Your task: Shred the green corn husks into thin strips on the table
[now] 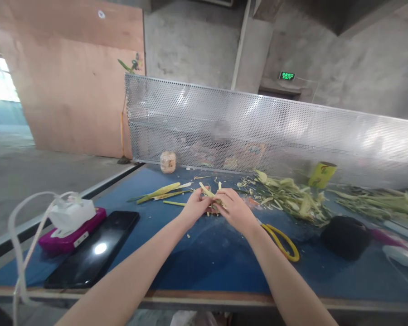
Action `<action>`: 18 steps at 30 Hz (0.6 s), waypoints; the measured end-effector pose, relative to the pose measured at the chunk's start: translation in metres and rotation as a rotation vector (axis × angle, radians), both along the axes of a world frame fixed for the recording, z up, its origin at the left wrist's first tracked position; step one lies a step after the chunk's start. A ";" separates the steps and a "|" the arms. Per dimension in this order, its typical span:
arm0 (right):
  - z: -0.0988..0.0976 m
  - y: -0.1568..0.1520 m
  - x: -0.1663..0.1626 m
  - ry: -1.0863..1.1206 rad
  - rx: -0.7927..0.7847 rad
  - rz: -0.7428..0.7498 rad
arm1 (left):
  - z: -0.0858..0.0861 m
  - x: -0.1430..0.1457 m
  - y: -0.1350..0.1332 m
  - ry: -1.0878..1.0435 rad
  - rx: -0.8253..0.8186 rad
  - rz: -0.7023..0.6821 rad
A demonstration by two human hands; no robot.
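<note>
Both hands meet over the middle of the blue table (207, 253). My left hand (195, 206) and my right hand (233, 209) are closed together on a small piece made of yellow-green leaf strips (212, 194), fingers pinched round it. More loose leaf strips (159, 192) lie just left of my hands. Yellow-handled scissors (284, 242) lie on the table beside my right wrist.
A heap of leaf scraps (292, 197) spreads to the right. A black phone (95, 249), a magenta box (70, 235) with a white charger and cable sit at left. A black round object (345, 235), a yellow cup (322, 174), a jar (167, 161) and a perforated metal screen (258, 131) stand behind.
</note>
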State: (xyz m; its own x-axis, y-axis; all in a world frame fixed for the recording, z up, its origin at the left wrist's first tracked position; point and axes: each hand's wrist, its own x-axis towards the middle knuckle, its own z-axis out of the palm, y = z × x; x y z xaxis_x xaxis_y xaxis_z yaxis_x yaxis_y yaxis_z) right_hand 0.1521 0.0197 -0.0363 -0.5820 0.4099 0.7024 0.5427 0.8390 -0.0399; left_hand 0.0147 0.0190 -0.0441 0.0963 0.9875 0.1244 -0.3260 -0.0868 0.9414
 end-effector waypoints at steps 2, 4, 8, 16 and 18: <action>0.000 -0.001 0.000 0.049 -0.029 0.038 | 0.000 -0.002 0.002 0.002 -0.004 0.019; 0.000 -0.001 0.000 0.093 -0.051 0.069 | -0.001 -0.003 0.003 0.005 0.000 0.040; -0.004 0.004 0.002 0.121 -0.049 0.078 | -0.002 -0.005 0.004 0.061 0.024 0.036; -0.005 0.007 0.001 0.004 0.049 0.072 | 0.000 -0.007 0.000 0.207 -0.019 0.003; -0.004 0.006 0.001 -0.020 0.060 0.071 | 0.002 -0.007 -0.001 0.227 -0.028 0.012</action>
State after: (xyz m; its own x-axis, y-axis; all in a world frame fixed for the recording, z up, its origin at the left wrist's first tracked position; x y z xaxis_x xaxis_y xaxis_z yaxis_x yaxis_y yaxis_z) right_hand 0.1530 0.0255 -0.0403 -0.6222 0.3251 0.7122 0.4822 0.8758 0.0215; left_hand 0.0077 0.0181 -0.0425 0.1066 0.9916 0.0734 -0.1048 -0.0622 0.9926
